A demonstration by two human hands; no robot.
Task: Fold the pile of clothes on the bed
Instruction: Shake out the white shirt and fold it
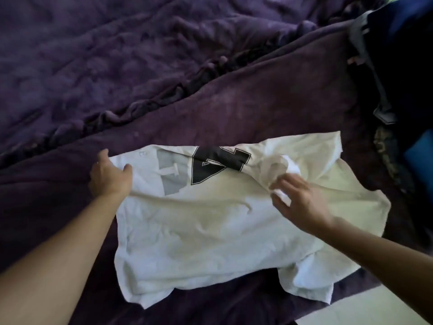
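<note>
Two bare forearms are reaching over one white T-shirt (199, 221).
I'm seeing my left hand (110, 177) pinching its edge, right hand (297, 202) fingers spreading over bunched cloth on the purple blanket (257, 102).

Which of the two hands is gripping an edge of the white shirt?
The left hand: it pinches the far left corner of the white shirt. The right hand has spread fingers over a bunched fold near the middle, not the edge.
</note>
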